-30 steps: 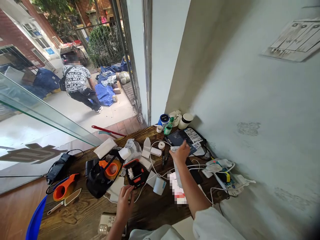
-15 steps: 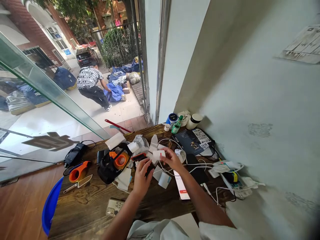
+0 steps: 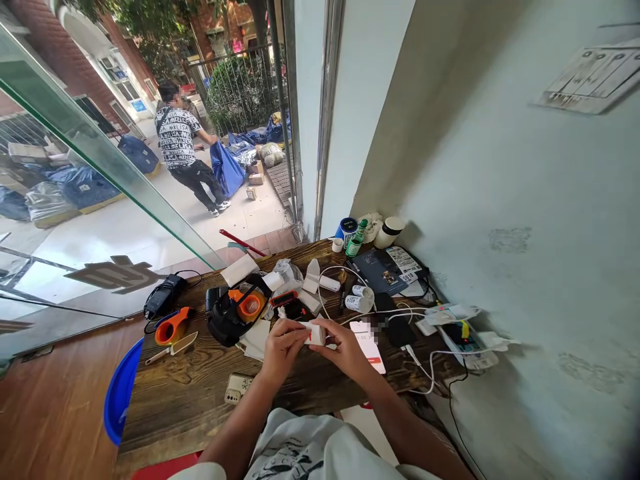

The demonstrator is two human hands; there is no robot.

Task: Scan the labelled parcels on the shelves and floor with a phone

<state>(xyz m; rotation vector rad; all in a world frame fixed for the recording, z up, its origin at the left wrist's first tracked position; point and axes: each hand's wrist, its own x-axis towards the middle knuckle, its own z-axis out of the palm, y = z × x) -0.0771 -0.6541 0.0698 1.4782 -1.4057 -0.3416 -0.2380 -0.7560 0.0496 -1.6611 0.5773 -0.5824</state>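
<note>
Over the near part of the dark wooden table, my right hand (image 3: 345,347) grips a small white box (image 3: 316,334) with a red mark on its left end. My left hand (image 3: 283,348) is closed at that same end, its fingertips pinching by the red mark. Just beyond the hands lie a black item with an orange-red edge (image 3: 284,299), white packaging pieces (image 3: 311,277) and two white paper rolls (image 3: 359,303). To the right of my right hand, a phone with a lit white screen (image 3: 368,347) lies flat.
Left on the table (image 3: 200,413) are a black strapped headset (image 3: 227,321), orange tape dispensers (image 3: 173,327), a knife (image 3: 173,348) and a phone (image 3: 237,388). White cables (image 3: 400,313) cross the right side. A green bottle (image 3: 356,240) stands behind. Outside, a person (image 3: 183,147) handles a blue sack.
Both hands have drawn closer to my body, bringing the white box along. My left hand has moved from the table items onto the box. Outside, the person has straightened up, lifting the blue sack.
</note>
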